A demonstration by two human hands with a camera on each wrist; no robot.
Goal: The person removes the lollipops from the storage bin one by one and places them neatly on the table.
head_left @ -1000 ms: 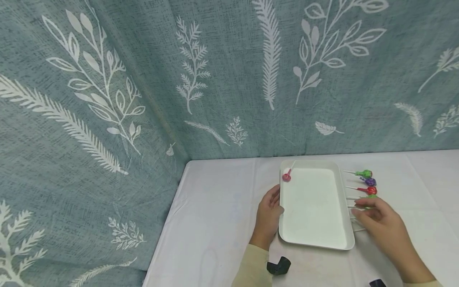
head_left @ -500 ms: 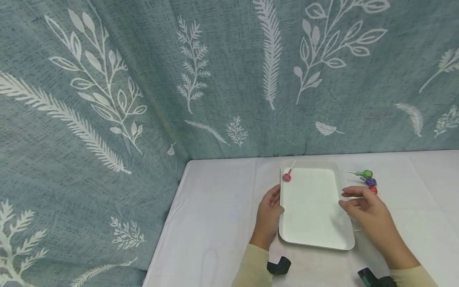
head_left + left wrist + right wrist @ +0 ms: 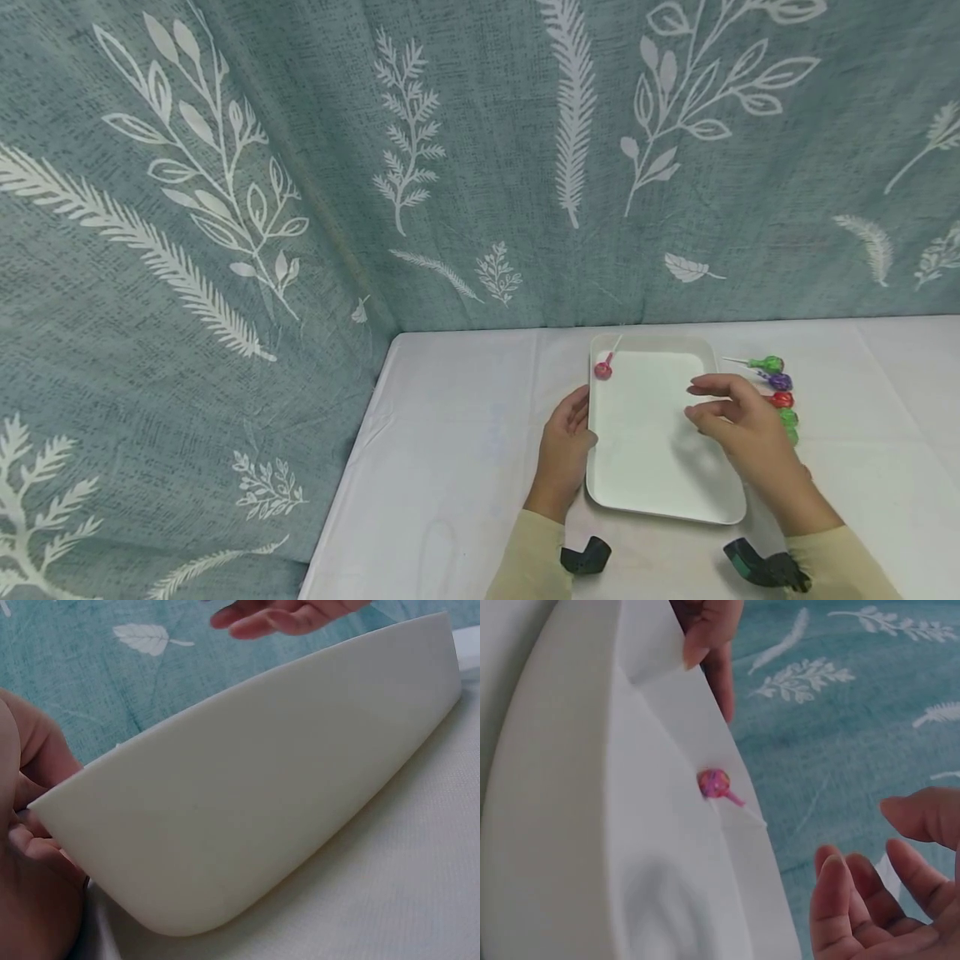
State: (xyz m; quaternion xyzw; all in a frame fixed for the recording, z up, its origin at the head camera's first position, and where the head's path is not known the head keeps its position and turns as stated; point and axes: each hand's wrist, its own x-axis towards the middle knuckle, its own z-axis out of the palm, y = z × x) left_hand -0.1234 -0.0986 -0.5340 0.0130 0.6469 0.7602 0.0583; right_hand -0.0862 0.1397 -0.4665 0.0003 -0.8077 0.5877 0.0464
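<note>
My left hand (image 3: 564,454) grips the left side of a white rectangular tray (image 3: 652,475), thumb over the rim. In the tray's far left corner lies a pink-wrapped lollipop (image 3: 603,369), its stick leaning on the rim; the right wrist view shows this lollipop (image 3: 715,783) too. Above the tray's right half hovers my right hand (image 3: 742,425), thumb and forefinger apart. Nothing shows between the fingers (image 3: 832,900) in the right wrist view. Right of the tray lies a column of lollipops: green (image 3: 771,364), purple (image 3: 780,381), red (image 3: 782,399) and more green, partly hidden behind the right hand.
A white cloth (image 3: 450,433) covers the table. Behind and to the left hangs a blue-green curtain (image 3: 480,167) with white leaf prints. Dark wrist devices (image 3: 587,556) sit by both sleeves.
My right hand has moved left and slightly away from me, from the lollipop column to over the tray. The left hand and the pink lollipop stay in place.
</note>
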